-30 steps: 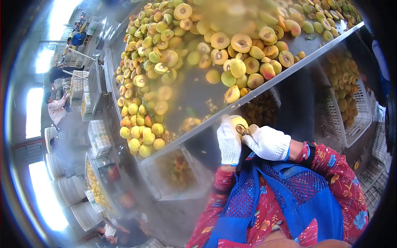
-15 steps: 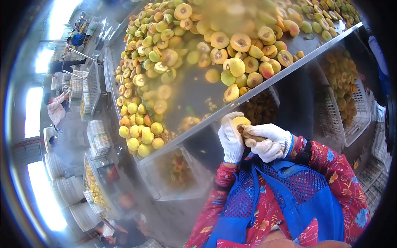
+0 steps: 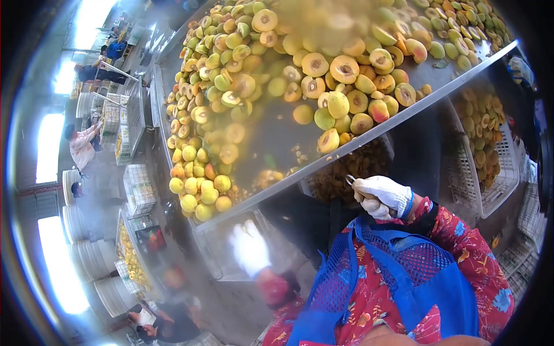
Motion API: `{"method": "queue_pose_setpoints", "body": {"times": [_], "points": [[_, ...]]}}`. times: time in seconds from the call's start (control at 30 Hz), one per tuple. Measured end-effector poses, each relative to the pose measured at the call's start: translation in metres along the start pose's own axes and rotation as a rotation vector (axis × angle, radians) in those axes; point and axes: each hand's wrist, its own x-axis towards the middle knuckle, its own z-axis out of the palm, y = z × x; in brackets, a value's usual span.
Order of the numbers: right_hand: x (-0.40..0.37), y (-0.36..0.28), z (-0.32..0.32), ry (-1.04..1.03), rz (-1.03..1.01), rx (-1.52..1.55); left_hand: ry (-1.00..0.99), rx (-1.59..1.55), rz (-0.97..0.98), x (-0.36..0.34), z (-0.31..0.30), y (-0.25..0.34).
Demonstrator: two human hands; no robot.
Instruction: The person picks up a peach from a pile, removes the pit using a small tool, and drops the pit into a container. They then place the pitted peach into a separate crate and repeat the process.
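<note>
While left hand (image 3: 249,248) blurs, right hand (image 3: 383,196) holds tool (image 3: 350,180).

"What is the person wearing up top?"

"A red shirt (image 3: 487,271); its long sleeves are showing blue and orange flowers with pale, leafy sprigs."

"And over that?"

"A bright blue vest (image 3: 447,300) is covering the front, its open mesh (image 3: 418,260) meeting solid cloth."

"What about the hands?"

"The right hand (image 3: 385,197) is wearing a white knitted glove (image 3: 393,191) with a blue cuff edge, its fingers looking brownish. The left hand (image 3: 249,248) is also wearing white, though blur is hiding the knit."

"Anything near the wrists?"

"A black band (image 3: 426,223) is circling the right sleeve."
</note>
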Motion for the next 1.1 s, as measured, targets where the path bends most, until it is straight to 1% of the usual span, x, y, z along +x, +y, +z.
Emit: {"method": "queue_pose_setpoints", "body": {"times": [0.03,0.1,0.13,0.17,0.2,0.23,0.3,0.4,0.43,0.5,0.57,0.6,0.7,0.73,0.77,0.8,0.83,0.87,0.9,0.93,0.97,1.1], "points": [[0.002,0.0,0.0,0.008,0.0,-0.018,0.038,0.065,-0.045,0.003,-0.009,0.007],[0.005,0.002,0.002,0.028,0.0,-0.052,0.029,-0.073,0.094,0.015,-0.014,0.046],[0.007,0.004,0.002,0.041,-0.028,-0.086,0.083,-0.034,0.396,0.028,0.004,0.061],[0.004,0.003,0.004,0.052,-0.036,-0.1,0.065,-0.16,0.554,0.031,-0.002,0.1],[0.0,0.001,0.008,0.063,-0.047,-0.113,-0.003,-0.151,0.638,0.038,0.006,0.133],[-0.003,-0.002,0.009,0.073,-0.061,-0.125,-0.057,-0.182,0.605,0.04,0.017,0.162],[-0.009,0.001,0.005,0.107,-0.101,-0.132,-0.258,-0.211,0.747,0.05,0.04,0.204],[-0.017,0.004,-0.002,0.146,-0.167,-0.121,-0.346,-0.527,0.632,0.05,0.045,0.219],[-0.019,0.005,-0.002,0.156,-0.183,-0.111,-0.412,-0.612,0.572,0.048,0.04,0.22],[-0.024,-0.001,0.007,0.178,-0.238,-0.212,-0.542,-0.783,0.435,0.042,0.024,0.217],[-0.033,-0.015,0.027,0.203,-0.312,-0.354,-0.525,-1.145,0.333,0.028,0.017,0.212],[-0.033,-0.02,0.032,0.258,-0.391,-0.516,-0.511,-1.323,0.278,0.022,0.015,0.207],[-0.027,-0.026,0.043,0.397,-0.612,-0.976,-0.849,-1.729,0.181,0.013,0.012,0.186],[-0.023,-0.027,0.045,0.429,-0.681,-1.114,-0.954,-1.681,0.152,0.013,0.012,0.178],[-0.02,-0.028,0.048,0.461,-0.751,-1.252,-0.95,-1.713,0.165,0.01,0.014,0.173],[-0.02,-0.03,0.053,0.47,-0.694,-1.297,-0.948,-1.745,0.176,0.004,0.017,0.172],[-0.02,-0.03,0.058,0.48,-0.674,-1.314,-0.949,-1.775,0.186,-0.002,0.019,0.173],[-0.02,-0.029,0.062,0.493,-0.652,-1.331,-0.896,-1.787,0.159,-0.012,0.021,0.177],[-0.021,-0.028,0.063,0.506,-0.628,-1.349,-0.904,-1.766,0.185,-0.013,0.025,0.174],[-0.02,-0.025,0.062,0.506,-0.667,-1.383,-0.912,-1.746,0.212,-0.013,0.032,0.17],[-0.02,-0.023,0.063,0.509,-0.645,-1.384,-0.919,-1.725,0.241,-0.014,0.036,0.167],[-0.022,-0.015,0.066,0.507,-0.597,-1.37,-0.671,-1.563,0.41,-0.025,0.024,0.166]]}}
